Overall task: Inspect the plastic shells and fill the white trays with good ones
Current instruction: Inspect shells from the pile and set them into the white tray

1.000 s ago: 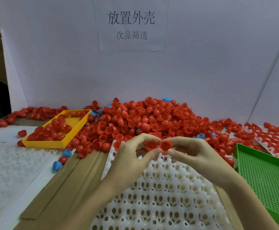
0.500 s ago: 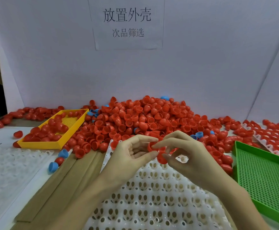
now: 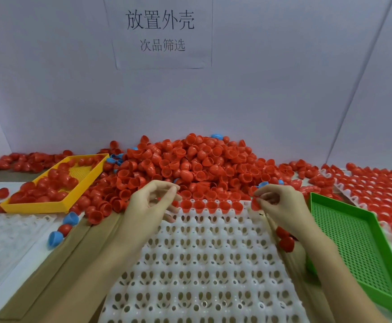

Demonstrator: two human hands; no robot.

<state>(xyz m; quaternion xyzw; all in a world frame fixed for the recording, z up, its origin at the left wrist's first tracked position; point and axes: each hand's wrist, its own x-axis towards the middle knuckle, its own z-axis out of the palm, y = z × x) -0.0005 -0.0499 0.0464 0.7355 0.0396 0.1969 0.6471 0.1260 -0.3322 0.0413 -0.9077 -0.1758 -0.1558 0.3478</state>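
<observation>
Red shell [image 3: 255, 204] in right hand [image 3: 281, 203]

We see the white tray [image 3: 204, 264] at centre, its far row holding red shells [image 3: 211, 205]. Behind the tray lies the shell pile [image 3: 190, 164]. Left of the tray, the left hand [image 3: 148, 203] hovers with fingers loosely curled. At the tray's far right corner, the right hand [image 3: 281, 203] pinches a red shell [image 3: 255, 204]. Right of the tray sits the green basket [image 3: 353, 241]; far left, the yellow basket [image 3: 57, 183].
</observation>
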